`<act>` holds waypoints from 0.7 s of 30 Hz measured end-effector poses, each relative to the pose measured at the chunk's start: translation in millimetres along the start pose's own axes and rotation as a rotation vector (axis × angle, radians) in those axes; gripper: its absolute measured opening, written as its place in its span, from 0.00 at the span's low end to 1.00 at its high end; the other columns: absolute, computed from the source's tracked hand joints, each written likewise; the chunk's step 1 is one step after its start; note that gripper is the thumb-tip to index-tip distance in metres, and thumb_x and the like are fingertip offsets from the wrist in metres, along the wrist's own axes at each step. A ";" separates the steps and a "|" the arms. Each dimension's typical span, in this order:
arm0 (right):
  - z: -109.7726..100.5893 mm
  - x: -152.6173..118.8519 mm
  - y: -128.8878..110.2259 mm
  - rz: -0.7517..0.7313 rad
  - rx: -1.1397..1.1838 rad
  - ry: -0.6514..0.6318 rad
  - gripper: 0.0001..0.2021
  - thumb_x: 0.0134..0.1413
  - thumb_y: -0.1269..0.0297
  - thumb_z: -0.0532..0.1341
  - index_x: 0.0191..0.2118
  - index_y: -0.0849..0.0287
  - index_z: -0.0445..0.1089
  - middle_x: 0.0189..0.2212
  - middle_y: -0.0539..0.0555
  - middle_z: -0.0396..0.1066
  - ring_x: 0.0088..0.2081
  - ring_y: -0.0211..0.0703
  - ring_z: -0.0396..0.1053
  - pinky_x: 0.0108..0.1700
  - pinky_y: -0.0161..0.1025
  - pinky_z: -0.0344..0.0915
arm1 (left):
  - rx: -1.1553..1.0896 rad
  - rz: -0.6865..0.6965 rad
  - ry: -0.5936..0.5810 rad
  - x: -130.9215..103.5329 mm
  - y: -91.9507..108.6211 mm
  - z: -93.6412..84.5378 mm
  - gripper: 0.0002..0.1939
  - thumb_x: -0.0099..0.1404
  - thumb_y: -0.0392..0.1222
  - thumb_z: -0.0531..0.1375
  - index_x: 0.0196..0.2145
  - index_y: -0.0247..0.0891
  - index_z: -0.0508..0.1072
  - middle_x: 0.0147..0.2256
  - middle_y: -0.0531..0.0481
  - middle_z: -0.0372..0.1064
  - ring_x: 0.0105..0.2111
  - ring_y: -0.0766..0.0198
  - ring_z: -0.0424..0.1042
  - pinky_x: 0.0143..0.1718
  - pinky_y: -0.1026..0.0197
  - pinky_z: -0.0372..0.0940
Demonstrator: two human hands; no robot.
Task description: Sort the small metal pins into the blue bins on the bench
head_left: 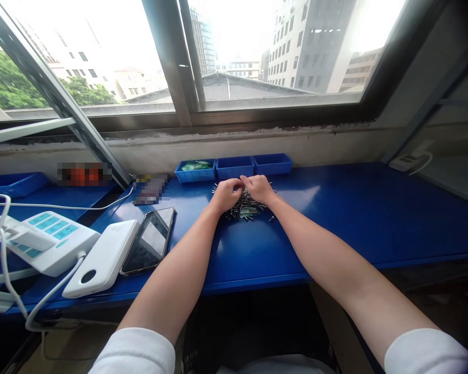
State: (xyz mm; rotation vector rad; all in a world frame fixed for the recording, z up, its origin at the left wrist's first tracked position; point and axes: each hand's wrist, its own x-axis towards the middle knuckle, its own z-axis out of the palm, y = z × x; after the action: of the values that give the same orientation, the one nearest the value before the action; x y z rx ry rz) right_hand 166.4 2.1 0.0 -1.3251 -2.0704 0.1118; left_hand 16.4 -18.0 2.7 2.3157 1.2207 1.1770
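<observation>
My left hand (226, 195) and my right hand (259, 189) meet over a loose pile of small metal screws (253, 200) on the blue tabletop (249, 254). Both hands are closed, with the fingers curled in and the thumbs close together. Whatever sits between the fingertips is hidden. Small green pieces (248, 212) lie among the screws, just below the hands. One single screw (272, 218) rests apart, to the right of the pile.
Behind the pile, three blue bins stand in a row: a left bin (197, 175) holding green packets (195, 165), a middle bin (236, 169) and a right bin (273, 165). Leftward lie a phone (150, 240), a white power bank (103, 257) and a power strip (54, 239) with cables.
</observation>
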 end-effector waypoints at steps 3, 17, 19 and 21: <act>0.2 -0.3 -0.3 0.009 0.033 0.003 0.28 0.64 0.53 0.44 0.23 0.60 0.74 0.25 0.56 0.75 0.29 0.42 0.70 0.31 0.36 0.53 | -0.002 0.021 0.001 0.7 -2.5 1.1 0.10 0.59 0.37 0.54 0.34 0.35 0.76 0.32 0.49 0.74 0.32 0.63 0.71 0.37 0.63 0.65; 1.7 -0.4 1.4 0.002 0.064 0.028 0.29 0.64 0.53 0.43 0.20 0.60 0.70 0.22 0.55 0.72 0.27 0.40 0.67 0.31 0.36 0.50 | -0.013 0.009 -0.014 0.0 0.8 0.2 0.11 0.58 0.35 0.54 0.36 0.35 0.75 0.33 0.50 0.74 0.33 0.64 0.71 0.35 0.64 0.64; 1.5 -0.6 1.3 0.005 0.073 0.033 0.29 0.64 0.52 0.43 0.20 0.60 0.70 0.22 0.55 0.72 0.27 0.40 0.67 0.31 0.36 0.49 | -0.023 0.008 -0.011 0.0 1.3 0.2 0.12 0.58 0.35 0.54 0.36 0.36 0.75 0.33 0.50 0.74 0.33 0.64 0.72 0.36 0.64 0.64; 1.1 -1.1 1.0 0.010 0.092 0.039 0.30 0.63 0.51 0.43 0.19 0.60 0.69 0.22 0.55 0.71 0.26 0.40 0.66 0.30 0.36 0.49 | -0.033 0.007 -0.015 0.0 1.0 0.4 0.12 0.58 0.35 0.54 0.37 0.36 0.75 0.32 0.51 0.74 0.33 0.64 0.72 0.36 0.65 0.64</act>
State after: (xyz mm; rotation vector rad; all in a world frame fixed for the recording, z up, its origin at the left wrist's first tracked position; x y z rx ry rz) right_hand 166.8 2.0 -1.7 -1.2725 -2.0014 0.1820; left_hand 17.3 -18.6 3.0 2.3024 1.1799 1.1713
